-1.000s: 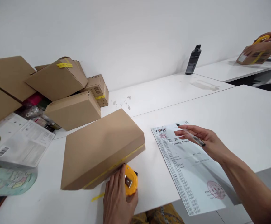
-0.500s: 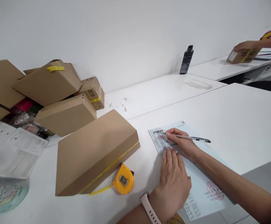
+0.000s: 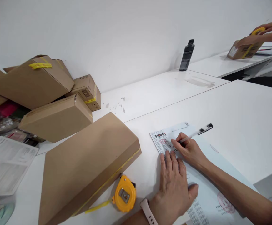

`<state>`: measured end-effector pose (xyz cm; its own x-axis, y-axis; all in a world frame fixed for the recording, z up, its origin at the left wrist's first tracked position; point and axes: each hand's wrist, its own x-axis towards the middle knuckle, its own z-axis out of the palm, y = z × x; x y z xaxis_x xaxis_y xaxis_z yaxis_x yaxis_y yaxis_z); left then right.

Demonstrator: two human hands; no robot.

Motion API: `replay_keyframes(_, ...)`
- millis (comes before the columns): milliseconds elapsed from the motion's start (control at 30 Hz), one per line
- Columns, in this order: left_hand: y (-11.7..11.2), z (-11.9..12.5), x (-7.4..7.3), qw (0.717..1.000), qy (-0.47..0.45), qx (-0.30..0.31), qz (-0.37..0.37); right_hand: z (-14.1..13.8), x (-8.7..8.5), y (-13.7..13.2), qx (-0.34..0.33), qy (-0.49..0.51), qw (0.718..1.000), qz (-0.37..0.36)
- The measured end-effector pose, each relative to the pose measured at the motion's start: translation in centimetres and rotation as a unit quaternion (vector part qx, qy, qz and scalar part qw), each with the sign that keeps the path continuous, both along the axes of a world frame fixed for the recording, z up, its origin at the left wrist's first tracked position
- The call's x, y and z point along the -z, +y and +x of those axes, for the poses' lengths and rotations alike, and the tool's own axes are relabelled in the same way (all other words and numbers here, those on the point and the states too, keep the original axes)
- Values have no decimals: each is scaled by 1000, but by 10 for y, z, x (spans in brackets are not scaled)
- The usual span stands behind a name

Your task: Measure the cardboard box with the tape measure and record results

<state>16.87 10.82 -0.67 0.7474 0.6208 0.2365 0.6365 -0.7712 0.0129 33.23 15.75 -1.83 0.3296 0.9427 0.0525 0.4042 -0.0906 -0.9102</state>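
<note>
A printed pale-blue paper with a PONY logo lies on the white table. Pressed flat on its left edge is my left hand, fingers stretched out, with a pink band at the wrist. My right hand grips a pen over the upper part of the sheet; the pen's tip is hidden behind the fingers. To the left of my left hand sits a yellow tape measure, its tape pulled out along the side of a closed cardboard box.
Several cardboard boxes are piled at the left, beside printed white papers. A dark bottle stands near the wall. At the far right, another person's hands hold a small box and a yellow tape measure.
My right hand has shifted slightly right on the sheet, and the pen now slants up to the right. The other person's yellow tape measure has moved left over the small box.
</note>
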Motion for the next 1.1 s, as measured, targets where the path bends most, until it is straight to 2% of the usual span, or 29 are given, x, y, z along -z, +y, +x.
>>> replay_keyframes(67,0,1,2,1000,-2,-3,6,-1,1,-2,-15,-1,1000,-5)
replay_keyframes(233,0,0,0,1000,-6,-2,22,-5,1,-3,-39,78,996,-14)
replay_keyframes(467,-2,-2,-4,999,4,-5,40,-1,4,-4,-44,11,999,13)
replay_keyframes(833,-1,1,1,1000,-2,-4,20,-4,0,-4,-46,6,999,5)
replay_keyframes(1100,-2,1,-1,1000,3,-6,26,-4,-1,-5,-48,-1,999,3)
